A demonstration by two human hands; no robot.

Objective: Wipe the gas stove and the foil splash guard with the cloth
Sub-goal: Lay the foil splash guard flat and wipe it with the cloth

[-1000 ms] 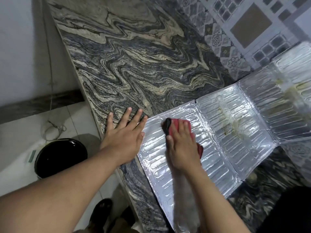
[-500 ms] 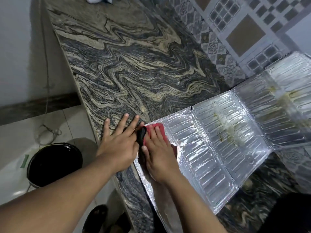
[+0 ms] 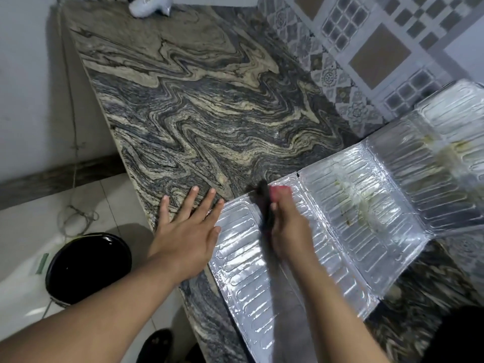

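Three ribbed panels make up the foil guard (image 3: pixel 340 218), which lies flat on the veined stone counter (image 3: pixel 196 113), its far panels streaked with yellowish grime and its far end by the tiled wall (image 3: pixel 379 48). On the nearest panel's far edge the right hand (image 3: pixel 288 231), blurred, presses the red-and-black cloth (image 3: pixel 272 197), though whether its fingers curl round it I cannot tell. Just left, the left hand (image 3: pixel 188 231) lies flat with fingers spread and released, on the counter at the guard's edge; a black bucket (image 3: pixel 89 265) stands on the floor (image 3: pixel 110 205) below.
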